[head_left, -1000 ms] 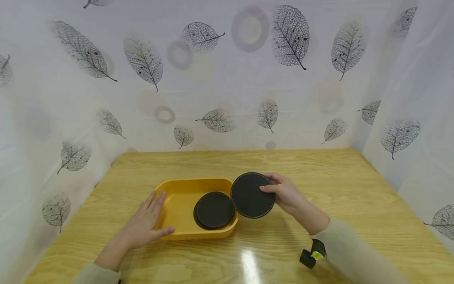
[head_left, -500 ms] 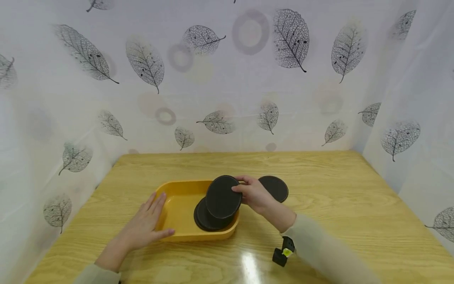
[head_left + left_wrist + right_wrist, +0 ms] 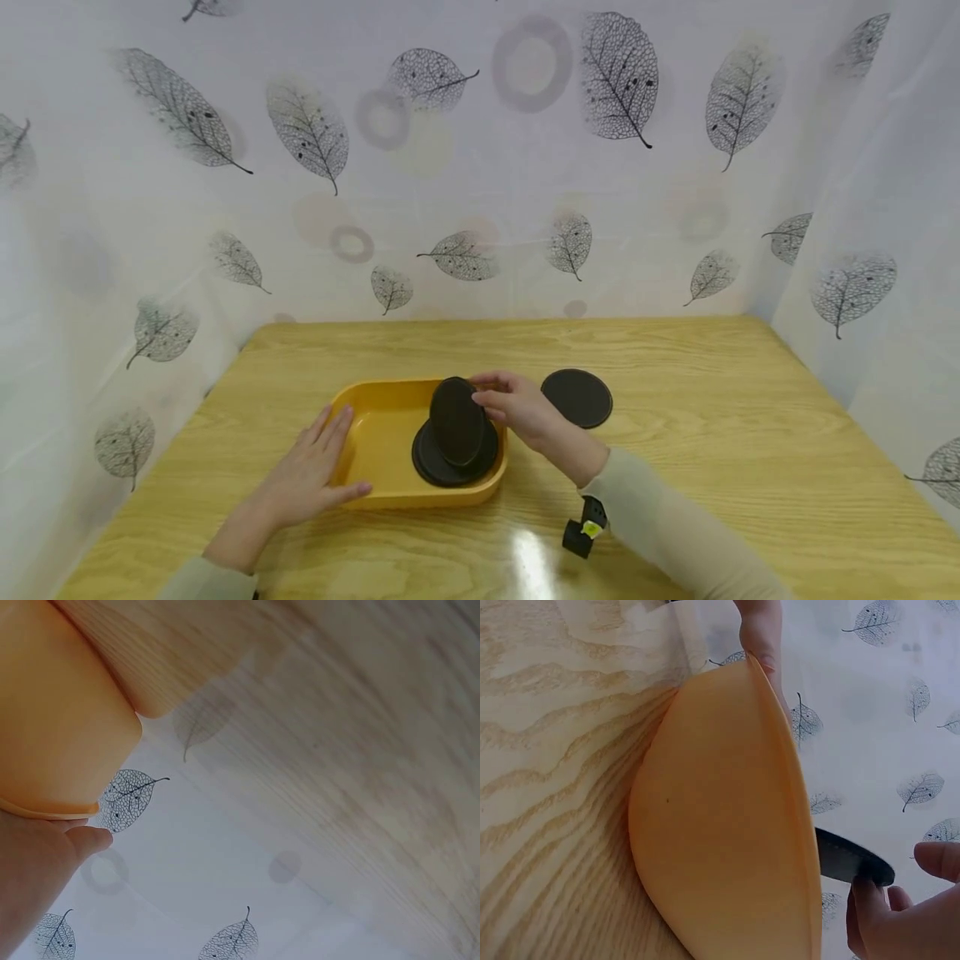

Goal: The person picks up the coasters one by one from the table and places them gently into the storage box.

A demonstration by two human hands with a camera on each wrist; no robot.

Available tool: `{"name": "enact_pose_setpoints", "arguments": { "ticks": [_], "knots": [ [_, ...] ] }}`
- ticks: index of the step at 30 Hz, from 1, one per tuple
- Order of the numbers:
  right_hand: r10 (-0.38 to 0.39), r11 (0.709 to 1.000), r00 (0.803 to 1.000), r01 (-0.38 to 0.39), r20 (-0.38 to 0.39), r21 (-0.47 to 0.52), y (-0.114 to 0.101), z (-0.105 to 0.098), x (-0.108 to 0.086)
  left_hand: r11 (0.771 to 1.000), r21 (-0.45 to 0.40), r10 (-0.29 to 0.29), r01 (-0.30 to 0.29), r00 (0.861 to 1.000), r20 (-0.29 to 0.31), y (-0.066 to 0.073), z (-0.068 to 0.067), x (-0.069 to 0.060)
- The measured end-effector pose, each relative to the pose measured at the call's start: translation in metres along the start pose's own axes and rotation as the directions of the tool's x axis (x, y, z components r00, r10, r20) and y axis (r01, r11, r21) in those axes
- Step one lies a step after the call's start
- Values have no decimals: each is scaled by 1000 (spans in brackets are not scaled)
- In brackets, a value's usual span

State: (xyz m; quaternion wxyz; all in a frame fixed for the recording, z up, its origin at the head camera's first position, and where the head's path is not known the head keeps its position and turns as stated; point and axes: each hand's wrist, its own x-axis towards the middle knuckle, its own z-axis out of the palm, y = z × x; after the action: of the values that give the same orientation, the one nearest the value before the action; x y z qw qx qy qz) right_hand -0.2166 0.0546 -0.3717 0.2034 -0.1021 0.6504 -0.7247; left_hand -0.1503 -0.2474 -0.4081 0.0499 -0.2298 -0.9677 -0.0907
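My left hand [image 3: 303,471] rests with spread fingers on the left end of a yellow tray [image 3: 420,500]; its thumb lies at the front rim. Above the tray's right part, my right hand [image 3: 517,408] holds a round black coaster [image 3: 456,421] by its right edge, the disc tilted steeply. Beneath it a low stack of black coasters [image 3: 427,467] lies in the tray, partly hidden. In the right wrist view, fingers [image 3: 866,907] touch the edge of the held coaster [image 3: 844,855], while another digit stands apart. The left wrist view shows the tray wall [image 3: 60,720] beside my left hand [image 3: 37,862].
Another black coaster [image 3: 577,398] lies flat on the wooden table [image 3: 690,433], right of the tray and behind my right forearm. A pale curtain [image 3: 517,183] with leaf prints hangs around the back and sides of the table.
My right hand has moved left, bringing a coaster over the stack and tilting it more steeply. The coaster on the table, earlier hidden, now shows. My left hand has stayed put.
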Motion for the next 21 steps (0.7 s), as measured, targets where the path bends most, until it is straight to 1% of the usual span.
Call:
{"name": "enact_pose_setpoints", "arguments": {
  "ticks": [2, 5, 9, 14, 15, 18, 21],
  "knots": [
    [-19, 999, 999, 18, -29, -27, -3, -2, -1, 1000, 2, 0, 0, 1000, -1, 0, 0, 0],
    [-46, 999, 997, 44, -55, -21, -7, -7, -3, 1000, 8, 0, 0, 1000, -1, 1, -1, 0],
    [-66, 998, 996, 66, -62, -7, -12, -16, -5, 1000, 3, -3, 3, 1000, -1, 1, -1, 0],
    [-86, 996, 993, 84, -78, -32, -17, -28, -9, 1000, 6, 1, -1, 1000, 3, 1, -1, -1],
    [-93, 995, 992, 89, -83, -47, -18, -32, -10, 1000, 9, 3, -3, 1000, 6, 1, -1, 0],
    [-118, 985, 989, 105, -94, -134, -18, -44, -12, 1000, 11, 7, -7, 1000, 9, 1, -1, 0],
    [-157, 961, 982, 127, -105, -246, -15, -58, -12, 1000, 9, 7, -7, 1000, 13, 2, -2, 0]
  ]
}}
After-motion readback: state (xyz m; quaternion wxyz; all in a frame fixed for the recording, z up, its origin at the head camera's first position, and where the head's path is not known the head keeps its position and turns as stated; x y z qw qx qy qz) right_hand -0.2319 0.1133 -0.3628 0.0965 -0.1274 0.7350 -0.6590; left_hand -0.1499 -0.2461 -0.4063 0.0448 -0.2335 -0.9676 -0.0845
